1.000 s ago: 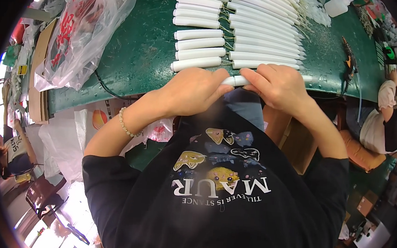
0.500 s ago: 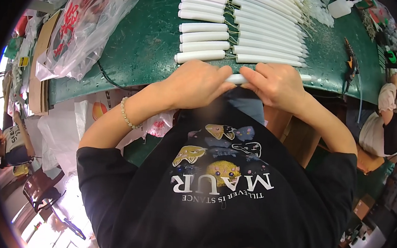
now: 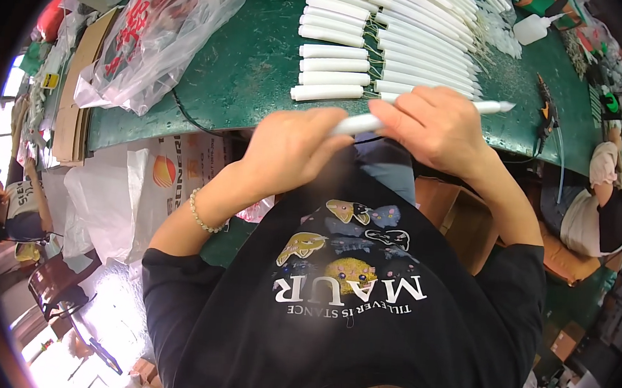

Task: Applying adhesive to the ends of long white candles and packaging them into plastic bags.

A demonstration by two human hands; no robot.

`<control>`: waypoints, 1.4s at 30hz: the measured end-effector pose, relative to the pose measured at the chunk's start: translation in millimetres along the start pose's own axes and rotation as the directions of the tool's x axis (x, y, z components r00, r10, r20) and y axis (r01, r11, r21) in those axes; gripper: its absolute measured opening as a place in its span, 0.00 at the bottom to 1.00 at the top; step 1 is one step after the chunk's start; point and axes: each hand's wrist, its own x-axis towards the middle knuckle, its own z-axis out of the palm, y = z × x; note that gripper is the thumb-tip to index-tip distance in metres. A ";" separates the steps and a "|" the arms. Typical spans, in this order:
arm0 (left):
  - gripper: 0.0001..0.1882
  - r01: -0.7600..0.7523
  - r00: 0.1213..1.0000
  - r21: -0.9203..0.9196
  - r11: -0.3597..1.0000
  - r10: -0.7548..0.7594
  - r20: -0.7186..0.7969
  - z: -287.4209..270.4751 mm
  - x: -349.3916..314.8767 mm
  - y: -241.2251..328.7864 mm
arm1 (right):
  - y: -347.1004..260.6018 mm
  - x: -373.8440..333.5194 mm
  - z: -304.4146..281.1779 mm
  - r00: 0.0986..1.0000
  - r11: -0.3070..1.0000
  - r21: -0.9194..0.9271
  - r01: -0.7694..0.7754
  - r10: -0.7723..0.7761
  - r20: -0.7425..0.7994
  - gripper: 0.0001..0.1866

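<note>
My left hand (image 3: 286, 140) and my right hand (image 3: 432, 127) grip one white taper candle (image 3: 357, 125) between them, just off the near edge of the table. The right fingers wrap around its middle, and its pointed tip sticks out past that hand. On the left, my fingers and thumb close around the other end and hide it. The candle slants up to the right. Just beyond my hands lie rows of white candle bodies (image 3: 431, 80) with pointed tips. Thin wires join them to short white tubes (image 3: 331, 79) on their left.
A clear plastic bag (image 3: 163, 43) with red print lies on the green table (image 3: 261, 82). At the right are a glue gun (image 3: 545, 109) and a white squeeze bottle (image 3: 532, 29). Cardboard boxes (image 3: 461, 219) stand below the edge. Other people (image 3: 591, 206) sit at both sides.
The candle has tilted, its tip now higher on the right. My hands have moved slightly apart, and more of the candle shows between them. The whole view has shifted a little.
</note>
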 end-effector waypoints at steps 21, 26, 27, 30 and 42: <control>0.16 0.126 0.934 0.324 0.938 -0.001 -0.358 -0.6 -12.1 -29.3 | -1.2 -36.3 45.7 0.882 0.889 0.068 -0.452 0.457 -0.114 0.15; 0.17 0.045 0.981 0.265 0.963 0.008 -0.193 22.8 14.8 -15.9 | 1.5 -39.7 49.5 0.871 0.882 0.106 -0.459 0.470 -0.140 0.15; 0.16 0.053 0.988 0.253 0.966 -0.015 -0.153 23.7 16.7 -15.1 | 1.7 -40.0 50.5 0.873 0.883 0.115 -0.454 0.467 -0.141 0.15; 0.13 -0.010 0.993 0.192 0.981 0.033 -0.117 26.0 20.4 -17.7 | 1.3 -42.0 52.9 0.875 0.886 0.134 -0.444 0.461 -0.150 0.15; 0.09 0.077 0.997 0.044 0.996 -0.076 -0.008 20.1 32.0 -12.7 | 0.3 -48.1 54.4 0.877 0.888 0.172 -0.427 0.453 -0.161 0.14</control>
